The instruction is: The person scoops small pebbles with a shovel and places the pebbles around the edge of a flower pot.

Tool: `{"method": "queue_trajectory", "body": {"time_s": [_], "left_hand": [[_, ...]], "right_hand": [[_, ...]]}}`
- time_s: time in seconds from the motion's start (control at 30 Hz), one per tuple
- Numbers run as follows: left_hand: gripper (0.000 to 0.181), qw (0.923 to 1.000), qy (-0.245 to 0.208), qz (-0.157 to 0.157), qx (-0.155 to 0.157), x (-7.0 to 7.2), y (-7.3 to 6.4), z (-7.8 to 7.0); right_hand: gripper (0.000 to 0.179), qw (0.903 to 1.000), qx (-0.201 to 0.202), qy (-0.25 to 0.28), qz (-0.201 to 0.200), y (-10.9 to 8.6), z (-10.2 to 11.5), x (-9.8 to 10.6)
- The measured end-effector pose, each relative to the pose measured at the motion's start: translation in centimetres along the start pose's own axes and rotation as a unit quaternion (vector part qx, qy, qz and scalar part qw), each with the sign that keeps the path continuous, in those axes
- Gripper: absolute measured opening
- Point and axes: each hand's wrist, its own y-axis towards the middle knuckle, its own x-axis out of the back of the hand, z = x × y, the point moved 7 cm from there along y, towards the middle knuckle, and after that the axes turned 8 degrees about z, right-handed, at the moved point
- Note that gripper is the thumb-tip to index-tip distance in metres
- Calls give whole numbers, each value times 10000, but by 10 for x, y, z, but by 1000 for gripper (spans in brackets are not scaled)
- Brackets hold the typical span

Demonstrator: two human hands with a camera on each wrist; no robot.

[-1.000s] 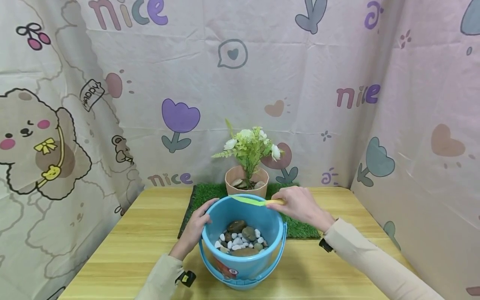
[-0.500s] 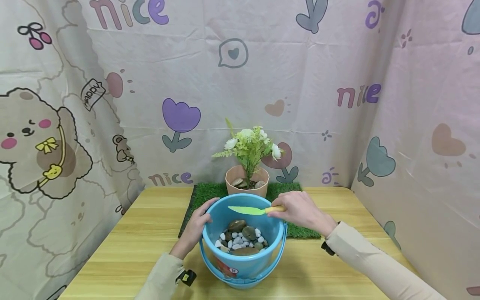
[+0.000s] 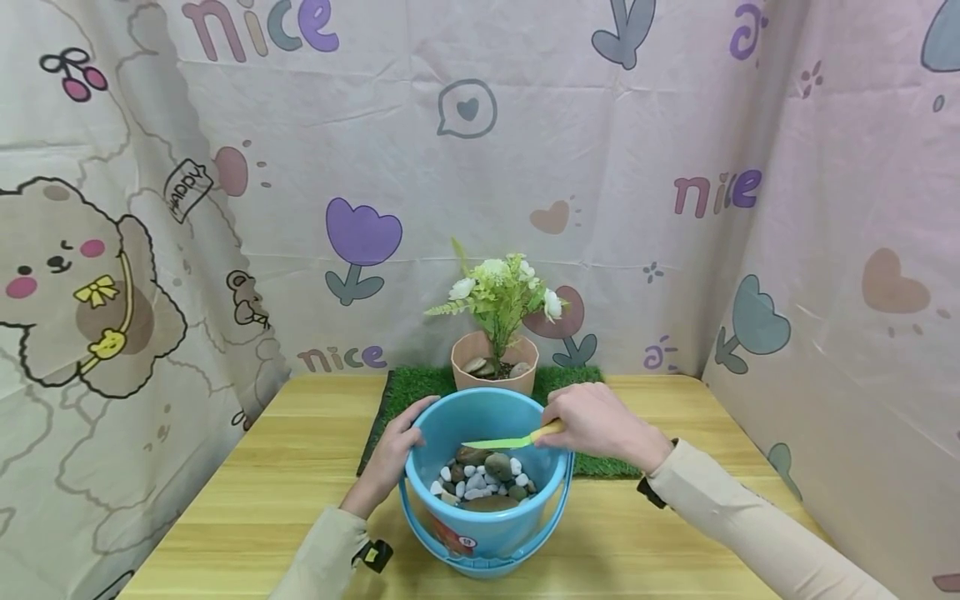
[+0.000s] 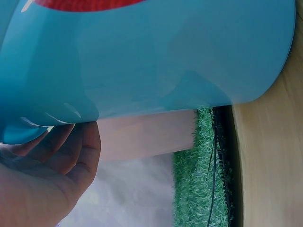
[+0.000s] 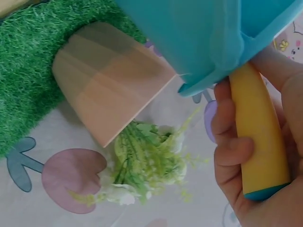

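A light-blue bucket (image 3: 487,537) stands on the table, holding white pebbles (image 3: 476,482) and larger brown and grey stones (image 3: 498,465). My left hand (image 3: 387,458) grips its left rim; in the left wrist view the fingers (image 4: 87,161) bend against the bucket's wall. With curled fingers my right hand (image 3: 600,427) holds a small garden trowel (image 3: 498,443) by its yellow handle (image 5: 260,135), which has a teal end. The green blade slants inside the bucket, its tip in front of a brown stone. Whether the tip touches that stone I cannot tell.
Behind the bucket, a pinkish flowerpot (image 3: 495,383) with white flowers (image 3: 495,287) and stones stands on a green turf mat (image 3: 600,458). The bucket's blue carrying handle (image 3: 558,525) hangs down in front. Printed cloth surrounds the wooden table (image 3: 247,483).
The trowel's blade has moved from above the bucket's far rim down into the bucket. My right hand has lowered slightly and tilted; my left hand has stayed on the rim.
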Motion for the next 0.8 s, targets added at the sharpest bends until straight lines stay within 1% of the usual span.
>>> {"method": "queue_trajectory", "body": {"time_s": [0.1, 0.2, 0.27, 0.43, 0.5, 0.57, 0.7, 0.8], "left_hand": [[64, 10000, -33, 23, 5, 0, 0, 1], [65, 10000, -13, -23, 12, 0, 0, 2], [65, 10000, -15, -35, 17, 0, 0, 2], [64, 10000, 10, -94, -21, 1, -1, 2], [63, 9999, 22, -117, -26, 1, -1, 1], [63, 9999, 11, -98, -34, 1, -1, 0], [63, 10000, -59, -52, -10, 0, 0, -1], [63, 9999, -103, -15, -13, -1, 1, -1]], "right_hand": [[18, 9996, 86, -34, 250, 2, 6, 0], [20, 9986, 150, -112, 497, 5, 12, 1], [28, 9975, 204, -163, 651, 7, 16, 2], [57, 9944, 303, -283, 972, 10, 27, 3], [62, 9935, 299, -371, 1031, 11, 31, 3], [65, 9933, 299, -483, 1007, 12, 35, 4], [67, 9930, 245, -703, 918, 13, 40, 3], [65, 9923, 127, -872, 876, 14, 41, 1]]}}
